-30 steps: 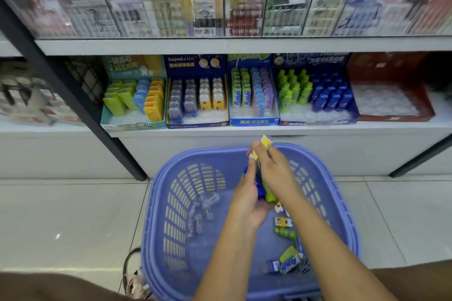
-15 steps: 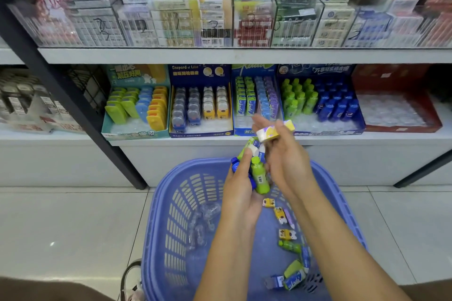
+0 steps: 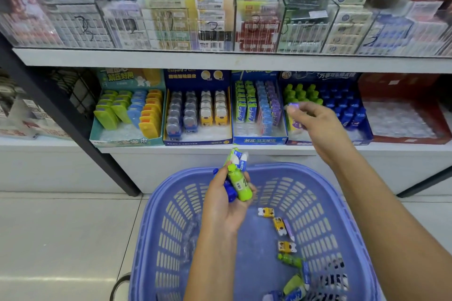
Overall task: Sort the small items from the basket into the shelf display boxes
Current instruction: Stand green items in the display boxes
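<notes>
My right hand (image 3: 315, 127) is pinching a purple carton (image 3: 294, 115) over the bottle display box (image 3: 325, 76), risking a misfile; my left hand (image 3: 225, 208) is gripping a loose bundle, so the green bottle (image 3: 241, 186) is liable to slip.

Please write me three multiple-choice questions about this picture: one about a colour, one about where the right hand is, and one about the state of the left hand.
1. What colour is the basket?
A. red
B. green
C. blue-violet

2. Where is the right grip?
A. inside the basket
B. in front of the shelf display boxes
C. on the floor

3. What is the state of the left grip?
A. curled round a green bottle and other pieces
B. flat and holding nothing
C. pressed on the shelf

Answers:
1 C, its slotted walls are blue-violet.
2 B, it pinches a small purple-topped item before the boxes.
3 A, its fingers wrap the bottle above the basket.
</notes>
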`<state>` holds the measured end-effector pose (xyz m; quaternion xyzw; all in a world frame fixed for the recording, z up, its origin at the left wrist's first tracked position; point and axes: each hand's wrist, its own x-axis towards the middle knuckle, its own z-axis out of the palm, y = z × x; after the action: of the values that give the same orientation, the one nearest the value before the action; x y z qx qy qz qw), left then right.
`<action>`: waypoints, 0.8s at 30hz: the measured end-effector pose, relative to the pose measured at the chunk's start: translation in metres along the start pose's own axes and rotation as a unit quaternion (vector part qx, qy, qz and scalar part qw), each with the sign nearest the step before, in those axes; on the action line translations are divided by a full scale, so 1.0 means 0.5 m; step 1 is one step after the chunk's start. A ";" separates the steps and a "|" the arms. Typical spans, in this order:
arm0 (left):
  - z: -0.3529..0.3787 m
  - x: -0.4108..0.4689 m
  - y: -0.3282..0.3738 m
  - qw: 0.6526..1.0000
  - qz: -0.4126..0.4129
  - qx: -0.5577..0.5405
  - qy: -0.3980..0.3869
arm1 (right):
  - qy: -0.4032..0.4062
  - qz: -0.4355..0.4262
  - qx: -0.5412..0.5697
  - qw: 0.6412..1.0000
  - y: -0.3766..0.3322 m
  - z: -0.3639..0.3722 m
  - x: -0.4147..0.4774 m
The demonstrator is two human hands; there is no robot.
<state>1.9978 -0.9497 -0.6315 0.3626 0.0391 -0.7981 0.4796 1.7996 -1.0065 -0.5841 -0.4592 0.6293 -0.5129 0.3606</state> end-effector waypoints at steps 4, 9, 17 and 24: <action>0.003 -0.006 0.004 0.996 -0.042 -0.074 -0.014 | 0.027 -0.091 -0.133 0.987 0.011 -0.008 0.043; 0.002 0.000 -0.001 0.999 -0.028 -0.043 0.007 | 0.008 -0.170 -0.236 0.957 0.028 0.004 0.060; -0.005 0.011 0.001 0.998 0.044 0.027 0.034 | -0.035 -0.188 -0.288 0.938 0.017 -0.007 0.075; 0.001 0.005 0.002 0.997 0.064 0.029 0.026 | -0.005 -0.237 -0.342 0.909 0.039 0.014 0.052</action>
<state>1.9977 -0.9526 -0.6323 0.3987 0.0045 -0.7569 0.5178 1.7935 -1.0324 -0.6040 -0.6925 0.6372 -0.3341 0.0529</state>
